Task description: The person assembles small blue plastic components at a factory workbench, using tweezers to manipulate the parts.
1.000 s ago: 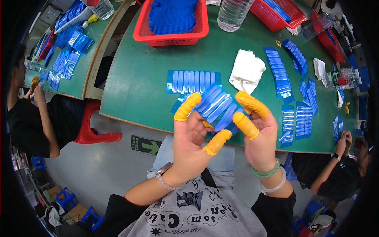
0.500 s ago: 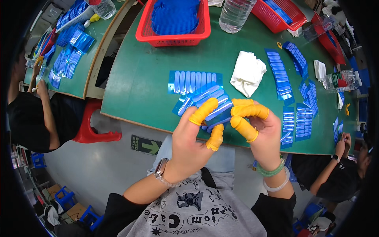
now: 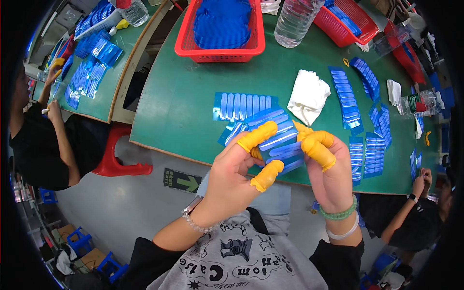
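Between my hands is a flexible blue sheet [image 3: 282, 140] with a row of long, rounded strips, held tilted above the near table edge. My left hand [image 3: 232, 169] grips its left side, forefinger and thumb apart with the sheet between them. My right hand [image 3: 333, 166] pinches the right edge; its thumb tip is partly hidden. Yellow finger cots cover the fingertips of both hands. Just beyond lies another blue strip sheet [image 3: 245, 106] flat on the green table [image 3: 179, 106]. A further blue piece [image 3: 234, 131] lies partly under the held one.
A red basket [image 3: 220, 53] of blue pieces stands at the far side, beside a clear bottle [image 3: 295, 24]. A white cloth [image 3: 308, 99] lies right of centre. More blue sheets [image 3: 345, 99] spread rightward. People work at left [image 3: 43, 150] and right [image 3: 406, 217].
The held sheet has turned and more of its face shows between my hands. My left fingers have shifted along it. The whole scene has slid slightly right and down in view.
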### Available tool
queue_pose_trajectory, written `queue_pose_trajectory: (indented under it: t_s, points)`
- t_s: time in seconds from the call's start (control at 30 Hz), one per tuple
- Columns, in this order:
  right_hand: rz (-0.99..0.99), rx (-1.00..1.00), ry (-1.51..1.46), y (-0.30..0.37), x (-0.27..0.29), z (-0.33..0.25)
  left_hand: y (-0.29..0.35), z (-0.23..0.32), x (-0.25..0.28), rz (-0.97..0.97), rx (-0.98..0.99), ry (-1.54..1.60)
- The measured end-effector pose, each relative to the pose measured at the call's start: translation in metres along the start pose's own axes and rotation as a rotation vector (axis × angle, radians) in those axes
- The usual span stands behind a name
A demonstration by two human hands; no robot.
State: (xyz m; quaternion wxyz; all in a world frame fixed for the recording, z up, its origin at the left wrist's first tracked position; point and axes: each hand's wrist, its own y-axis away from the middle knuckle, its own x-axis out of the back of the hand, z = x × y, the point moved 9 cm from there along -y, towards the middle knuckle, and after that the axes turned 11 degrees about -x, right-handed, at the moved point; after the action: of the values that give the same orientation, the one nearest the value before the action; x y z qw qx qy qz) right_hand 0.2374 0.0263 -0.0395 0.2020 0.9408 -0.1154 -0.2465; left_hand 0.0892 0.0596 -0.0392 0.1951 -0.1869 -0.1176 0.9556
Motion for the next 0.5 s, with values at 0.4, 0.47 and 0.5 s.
queue_pose_trajectory:
  t_s: [0.4, 0.47, 0.5]
  points:
    - [0.088, 0.068, 0.097, 0.0064, 0.0018, -0.0044, 0.0008, -0.0005, -0.0086, -0.034, 0.042, 0.079]
    - [0.089, 0.074, 0.107, 0.0063, 0.0014, -0.0048, 0.0011, 0.0026, -0.0096, -0.034, 0.016, 0.101]
    - [0.09, 0.083, 0.117, 0.006, 0.0013, -0.0059, 0.0013, 0.0012, -0.0094, -0.023, 0.031, 0.13]
